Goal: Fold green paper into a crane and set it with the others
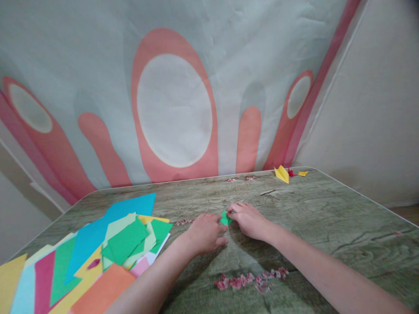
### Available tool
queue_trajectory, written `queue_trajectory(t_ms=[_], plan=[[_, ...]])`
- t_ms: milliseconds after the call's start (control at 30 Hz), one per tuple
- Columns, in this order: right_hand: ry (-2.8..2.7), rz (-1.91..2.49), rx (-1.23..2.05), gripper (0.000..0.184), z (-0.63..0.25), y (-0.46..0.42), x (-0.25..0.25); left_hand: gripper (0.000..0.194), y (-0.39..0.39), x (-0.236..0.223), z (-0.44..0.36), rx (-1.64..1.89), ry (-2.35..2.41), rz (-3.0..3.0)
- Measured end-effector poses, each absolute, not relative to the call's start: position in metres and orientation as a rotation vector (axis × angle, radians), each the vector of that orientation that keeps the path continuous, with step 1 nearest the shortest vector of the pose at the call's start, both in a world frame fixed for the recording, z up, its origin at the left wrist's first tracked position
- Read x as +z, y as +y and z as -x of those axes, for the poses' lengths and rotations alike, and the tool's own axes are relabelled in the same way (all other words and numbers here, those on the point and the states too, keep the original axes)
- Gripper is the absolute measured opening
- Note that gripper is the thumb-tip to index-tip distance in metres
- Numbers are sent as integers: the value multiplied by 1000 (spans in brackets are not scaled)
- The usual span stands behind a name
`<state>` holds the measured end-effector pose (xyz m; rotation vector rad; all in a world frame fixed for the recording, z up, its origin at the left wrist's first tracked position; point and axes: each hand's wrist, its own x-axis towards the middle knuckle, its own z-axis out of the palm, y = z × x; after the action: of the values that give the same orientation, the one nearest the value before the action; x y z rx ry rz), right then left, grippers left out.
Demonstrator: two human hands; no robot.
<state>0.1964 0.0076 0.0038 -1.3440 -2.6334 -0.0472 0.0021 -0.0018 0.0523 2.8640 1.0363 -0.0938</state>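
Observation:
A small folded piece of green paper (225, 218) lies on the wood-patterned table (304, 209) between my hands. My right hand (248, 221) has its fingers closed on the right edge of this paper, with the fingertips bent inward. At its left edge, the fingertips of my left hand (207, 232) touch the paper, while the thumb stretches out apart, lower down. Part of the green piece is covered by my fingers, so its full folded shape does not show.
Left of my arms, coloured paper sheets lie in an overlapping pile, with green sheets (126, 240), a blue sheet (94, 237) and an orange sheet (103, 290). A yellow folded paper (282, 174), a small red piece (291, 172) and another yellow piece (303, 173) sit along the far edge.

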Motion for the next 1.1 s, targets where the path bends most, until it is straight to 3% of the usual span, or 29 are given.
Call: queue_trajectory(t_ms=[267,767,933,1100], plan=[[-2671,1469,-195,19,-176,-8,-3,31,-1,49,-2,-93,1032,-2894],[-2647,1202,282,46,-211,7,2,21,6,46,-1,-29,972,-2925],[-2407,1227,341,31,-209,19,-11,19,16,38,2,-7,1008,-2923],[-2326,1230,262,24,-206,19,-18,20,28,21,4,234,1114,-2795]])
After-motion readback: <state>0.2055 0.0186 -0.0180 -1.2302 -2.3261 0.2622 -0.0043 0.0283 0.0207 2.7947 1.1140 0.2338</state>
